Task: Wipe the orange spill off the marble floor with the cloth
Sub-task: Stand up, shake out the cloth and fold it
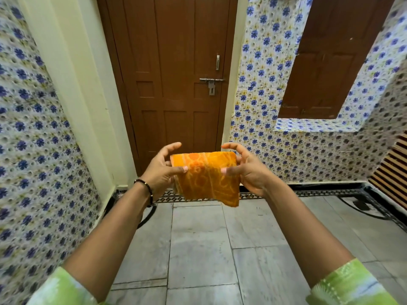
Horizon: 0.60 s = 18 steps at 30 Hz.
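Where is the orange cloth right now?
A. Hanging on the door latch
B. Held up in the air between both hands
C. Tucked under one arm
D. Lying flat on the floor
B: the cloth is pinched at its sides by the left hand and the right hand, well above the marble floor.

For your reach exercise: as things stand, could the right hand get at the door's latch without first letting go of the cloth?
Probably not. The right hand grips the folded orange cloth together with the left hand, and the latch sits higher up, farther away on the door.

2 hands (164, 172) (246, 170), 1 cloth (207, 179), 1 door (174, 73), 1 bracelet (147, 188)
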Motion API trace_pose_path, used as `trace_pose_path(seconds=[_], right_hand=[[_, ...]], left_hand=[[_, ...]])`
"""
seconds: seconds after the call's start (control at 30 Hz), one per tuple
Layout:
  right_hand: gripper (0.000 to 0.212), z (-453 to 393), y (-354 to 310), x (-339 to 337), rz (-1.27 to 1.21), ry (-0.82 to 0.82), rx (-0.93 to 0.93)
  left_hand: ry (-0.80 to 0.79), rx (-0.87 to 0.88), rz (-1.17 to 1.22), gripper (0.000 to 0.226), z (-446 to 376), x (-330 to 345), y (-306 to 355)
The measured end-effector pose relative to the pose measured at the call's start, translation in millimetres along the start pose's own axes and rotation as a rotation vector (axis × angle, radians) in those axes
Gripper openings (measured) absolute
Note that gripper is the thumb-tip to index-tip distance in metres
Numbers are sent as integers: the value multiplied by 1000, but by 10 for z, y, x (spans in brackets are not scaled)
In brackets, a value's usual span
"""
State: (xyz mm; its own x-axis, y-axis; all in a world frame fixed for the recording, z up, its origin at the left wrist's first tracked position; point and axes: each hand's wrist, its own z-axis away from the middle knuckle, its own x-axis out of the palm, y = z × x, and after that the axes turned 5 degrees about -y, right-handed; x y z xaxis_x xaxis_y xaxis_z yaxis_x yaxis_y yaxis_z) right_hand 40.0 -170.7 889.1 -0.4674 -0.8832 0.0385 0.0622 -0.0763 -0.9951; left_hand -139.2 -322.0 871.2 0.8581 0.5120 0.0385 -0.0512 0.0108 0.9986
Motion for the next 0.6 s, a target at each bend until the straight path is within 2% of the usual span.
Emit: trace_pose_path(seconds=[0.07, 0.17, 0.23, 0.33, 0.4, 0.47, 0.53, 0.6], right_hand=[[58, 1, 7, 17, 277, 15, -20], [50, -22, 29, 52, 705, 195, -78], [43, -17, 59, 76, 790, 267, -142], [29, 23, 60, 87, 848, 378, -309], [25, 58, 53, 80, 632, 378, -341], [20, 128, 43, 105, 184, 292, -321], [17, 148, 60, 137, -128, 221, -302], [32, 124, 114, 174, -281, 203, -273]], left_hand=[[-23, 56, -194, 56, 28, -27, 13], [36, 79, -636, 61, 25, -13, 18], [125, 114, -860, 58, 48, 20, 40], [245, 236, -952, 43, 117, 37, 94], [277, 321, -919, 32, 149, 25, 107], [254, 324, -779, 16, 141, 15, 109], [191, 253, -467, 13, 140, 71, 105], [181, 147, -142, 24, 168, 190, 106]])
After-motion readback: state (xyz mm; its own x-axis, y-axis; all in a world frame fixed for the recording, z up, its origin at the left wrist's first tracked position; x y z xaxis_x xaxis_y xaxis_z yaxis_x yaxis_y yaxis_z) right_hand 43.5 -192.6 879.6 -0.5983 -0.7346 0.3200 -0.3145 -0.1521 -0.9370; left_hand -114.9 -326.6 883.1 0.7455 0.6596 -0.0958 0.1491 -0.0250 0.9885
